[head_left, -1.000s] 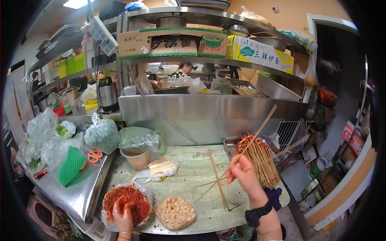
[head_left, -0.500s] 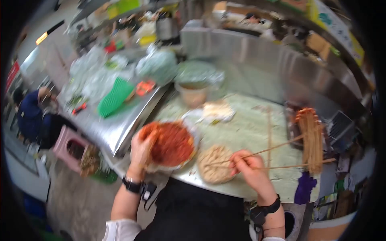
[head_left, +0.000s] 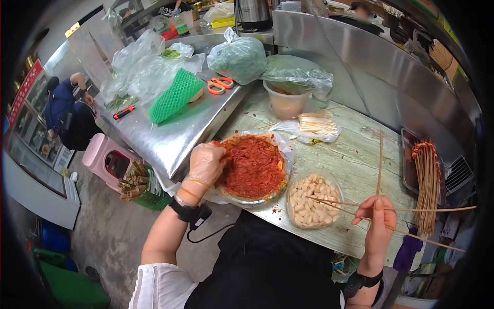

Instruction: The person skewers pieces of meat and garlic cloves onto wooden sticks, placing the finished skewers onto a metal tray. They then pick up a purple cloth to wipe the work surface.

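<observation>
My left hand (head_left: 207, 164), in a clear glove, has its fingers closed at the left rim of a bowl of red minced mixture (head_left: 252, 167); some red mixture shows at the fingertips. Bare and pinched, my right hand (head_left: 378, 221) grips thin wooden skewers (head_left: 342, 204) whose left tips reach over a tub of pale peeled cloves (head_left: 314, 201). Another skewer (head_left: 381, 159) points away up the table above that hand.
Loaded skewers (head_left: 426, 190) rest on a tray at right. Beyond the bowl are a plastic tub (head_left: 286, 103) and short sticks (head_left: 317, 125). Orange scissors (head_left: 220, 85) and green netting (head_left: 176, 97) lie on the metal counter. A person (head_left: 69, 110) stands far left beyond a pink stool (head_left: 110, 159).
The camera view has shifted. My right hand has drawn back right from the clove tub, and the skewer tips now lie nearer its middle. My left hand stays at the red mixture.
</observation>
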`<action>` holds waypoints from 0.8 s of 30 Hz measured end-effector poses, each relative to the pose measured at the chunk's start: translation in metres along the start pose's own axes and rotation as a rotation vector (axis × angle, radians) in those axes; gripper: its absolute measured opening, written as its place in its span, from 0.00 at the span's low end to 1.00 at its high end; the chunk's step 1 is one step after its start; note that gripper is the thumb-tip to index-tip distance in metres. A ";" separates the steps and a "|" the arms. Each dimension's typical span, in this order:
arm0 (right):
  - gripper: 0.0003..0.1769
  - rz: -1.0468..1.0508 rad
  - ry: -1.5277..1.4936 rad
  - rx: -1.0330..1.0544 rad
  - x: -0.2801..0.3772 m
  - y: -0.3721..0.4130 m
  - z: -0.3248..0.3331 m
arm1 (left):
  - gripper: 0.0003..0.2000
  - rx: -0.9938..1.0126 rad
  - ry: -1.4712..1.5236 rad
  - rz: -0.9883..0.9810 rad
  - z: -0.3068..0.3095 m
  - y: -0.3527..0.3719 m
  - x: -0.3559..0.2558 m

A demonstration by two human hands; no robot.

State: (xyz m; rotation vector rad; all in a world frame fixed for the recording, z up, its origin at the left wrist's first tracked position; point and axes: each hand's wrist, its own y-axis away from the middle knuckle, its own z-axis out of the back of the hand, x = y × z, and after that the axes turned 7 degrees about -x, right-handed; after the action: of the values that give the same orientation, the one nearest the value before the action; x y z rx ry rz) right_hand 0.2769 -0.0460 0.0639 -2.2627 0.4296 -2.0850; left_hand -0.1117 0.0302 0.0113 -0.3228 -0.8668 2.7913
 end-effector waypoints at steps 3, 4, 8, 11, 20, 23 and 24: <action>0.16 -0.022 -0.030 0.023 -0.010 0.003 -0.005 | 0.08 0.126 -0.202 -0.153 -0.010 -0.007 -0.008; 0.16 -0.021 -0.031 0.022 -0.010 0.003 -0.007 | 0.07 0.203 -0.340 -0.138 -0.017 -0.009 -0.014; 0.16 -0.035 -0.005 0.031 -0.011 0.003 -0.009 | 0.06 0.240 -0.491 -0.091 -0.042 -0.012 -0.018; 0.17 -0.017 0.012 0.020 -0.010 0.004 -0.008 | 0.07 0.339 -0.501 -0.059 -0.045 -0.018 -0.021; 0.16 -0.042 0.050 0.021 -0.023 0.003 0.003 | 0.07 0.314 -0.489 -0.035 -0.043 -0.014 -0.029; 0.16 0.045 0.015 -0.004 -0.035 0.002 0.001 | 0.08 0.351 -0.392 -0.020 -0.047 -0.019 -0.023; 0.13 -0.016 0.058 0.031 -0.027 0.003 0.004 | 0.08 0.337 -0.406 -0.002 -0.046 -0.019 -0.023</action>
State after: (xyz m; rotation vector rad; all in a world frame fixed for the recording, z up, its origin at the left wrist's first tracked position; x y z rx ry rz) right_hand 0.2790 -0.0437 0.0370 -2.2007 0.3800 -2.1545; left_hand -0.0748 0.0641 -0.0109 0.3068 -0.4430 2.9791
